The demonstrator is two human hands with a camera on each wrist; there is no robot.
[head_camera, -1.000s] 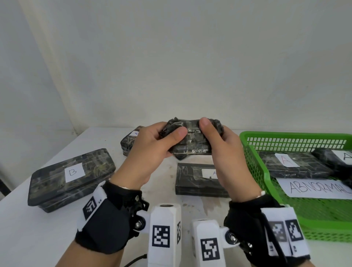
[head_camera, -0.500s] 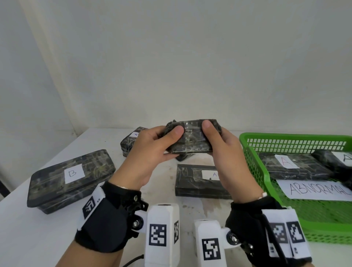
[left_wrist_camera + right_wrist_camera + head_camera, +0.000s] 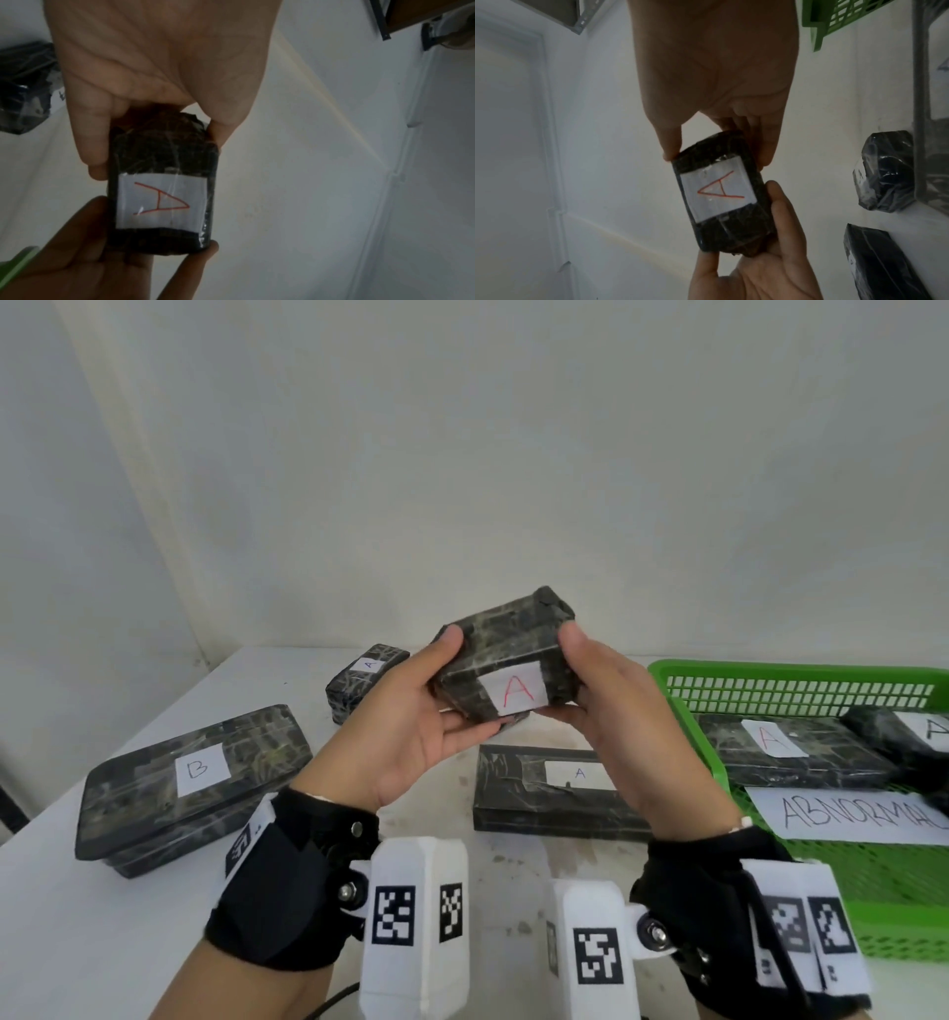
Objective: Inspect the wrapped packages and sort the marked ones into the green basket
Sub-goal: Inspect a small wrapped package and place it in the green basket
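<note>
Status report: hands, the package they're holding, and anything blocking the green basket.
Left hand and right hand grip held package, red A label facing up. Green basket to the right, path open.

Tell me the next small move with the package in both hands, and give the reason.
Probably carry the held package rightward over the green basket and set it in. Its white label shows a red A, like the red A on a package already in the basket; both the left hand and right hand grip it.
</note>
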